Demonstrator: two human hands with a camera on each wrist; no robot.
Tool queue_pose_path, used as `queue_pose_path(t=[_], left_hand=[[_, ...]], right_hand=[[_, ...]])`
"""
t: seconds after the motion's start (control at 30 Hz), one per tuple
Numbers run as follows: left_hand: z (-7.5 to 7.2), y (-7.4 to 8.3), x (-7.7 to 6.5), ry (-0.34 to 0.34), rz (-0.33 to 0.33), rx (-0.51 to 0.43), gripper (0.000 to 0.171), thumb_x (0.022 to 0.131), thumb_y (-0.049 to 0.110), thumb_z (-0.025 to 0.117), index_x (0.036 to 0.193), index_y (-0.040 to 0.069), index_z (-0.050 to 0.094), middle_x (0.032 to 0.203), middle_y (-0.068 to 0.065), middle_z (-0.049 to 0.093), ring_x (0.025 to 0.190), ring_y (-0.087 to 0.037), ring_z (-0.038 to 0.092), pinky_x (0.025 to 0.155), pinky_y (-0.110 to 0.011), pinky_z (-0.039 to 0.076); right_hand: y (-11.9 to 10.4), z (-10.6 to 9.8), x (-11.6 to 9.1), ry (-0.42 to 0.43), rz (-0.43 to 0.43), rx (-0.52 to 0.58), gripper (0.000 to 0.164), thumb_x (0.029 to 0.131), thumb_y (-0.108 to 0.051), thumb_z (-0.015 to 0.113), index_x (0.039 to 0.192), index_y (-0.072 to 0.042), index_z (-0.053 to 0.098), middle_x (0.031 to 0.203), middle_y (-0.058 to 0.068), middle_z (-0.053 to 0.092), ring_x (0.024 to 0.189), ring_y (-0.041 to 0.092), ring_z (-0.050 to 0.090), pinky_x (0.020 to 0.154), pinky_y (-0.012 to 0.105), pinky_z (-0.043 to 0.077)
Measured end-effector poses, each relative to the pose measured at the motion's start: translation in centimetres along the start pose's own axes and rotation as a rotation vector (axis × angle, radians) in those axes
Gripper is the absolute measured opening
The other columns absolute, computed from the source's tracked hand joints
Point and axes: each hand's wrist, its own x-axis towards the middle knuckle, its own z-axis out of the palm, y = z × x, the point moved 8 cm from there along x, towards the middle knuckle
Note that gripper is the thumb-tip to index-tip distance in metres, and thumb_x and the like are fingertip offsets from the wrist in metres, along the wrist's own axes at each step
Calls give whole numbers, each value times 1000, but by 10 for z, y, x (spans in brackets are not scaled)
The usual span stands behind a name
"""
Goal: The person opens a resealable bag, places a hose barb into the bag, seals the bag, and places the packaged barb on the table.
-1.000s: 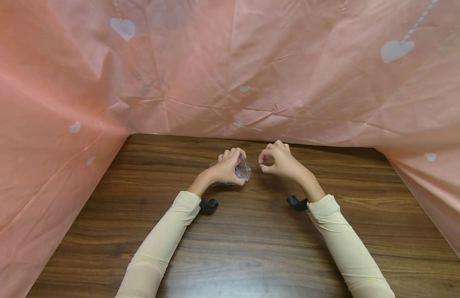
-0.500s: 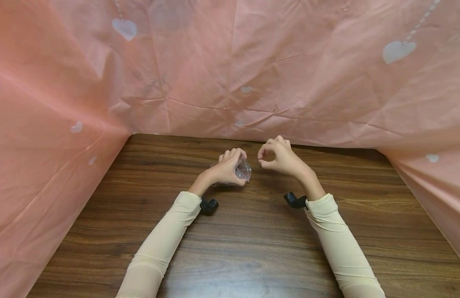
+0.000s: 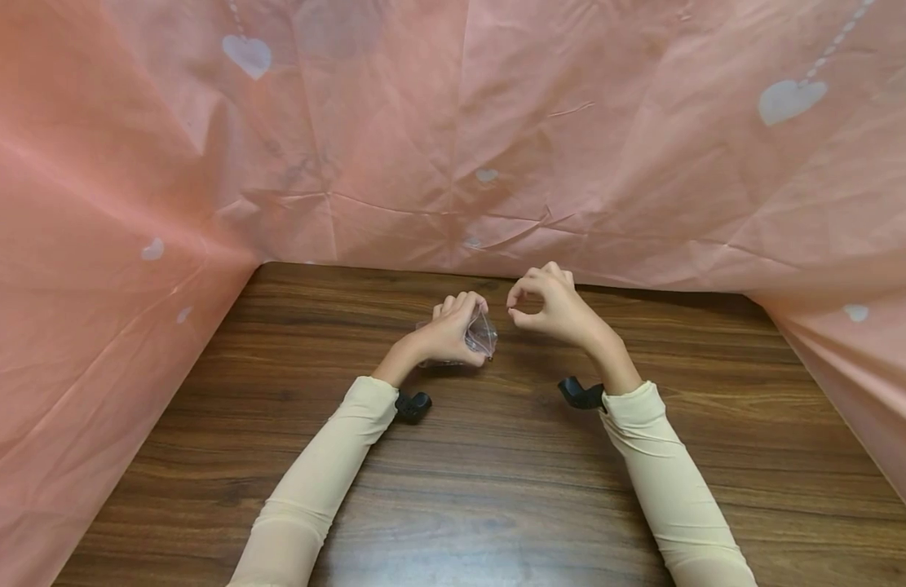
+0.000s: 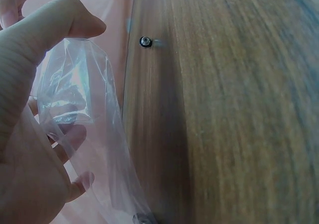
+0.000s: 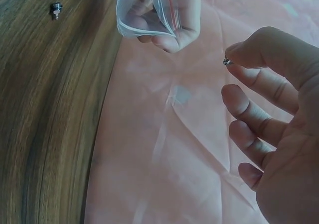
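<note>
My left hand [image 3: 453, 333] grips a clear zip bag [image 3: 482, 334], its mouth spread toward the right. A red line runs along the bag's zip strip [image 5: 169, 5] in the right wrist view. My right hand [image 3: 551, 303] is held just right of the bag's mouth, apart from it. Between its thumb and index finger it pinches a tiny metal screw-like piece [image 5: 227, 60], mostly covered by the fingertips. The other fingers are loosely bent. In the left wrist view, something small and metallic [image 4: 142, 218] shows at the bag's lower edge.
A small metal piece with a dark collar [image 4: 145, 41] is over the brown wooden tabletop [image 3: 453, 473]. Pink sheeting with white hearts [image 3: 453, 147] encloses the back and both sides. A black wrist mount [image 3: 581, 394] sits below the right hand.
My right hand has risen slightly toward the back sheet, still pinching the tiny piece. My left hand and the bag have stayed almost in place.
</note>
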Motion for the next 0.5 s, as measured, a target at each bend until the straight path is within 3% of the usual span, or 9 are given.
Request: queue_pose_path(t=[0.5], left_hand=[[1,0,0,2,5,-5,75,72,27,83,128,15,35,120,-6,42,108,-26,34,97,-45,27]], right_hand=[[-5,8,2,6,-35,35,9,81,-8,76,89,-11,72,91,9,66,92,26,43,87,44,24]])
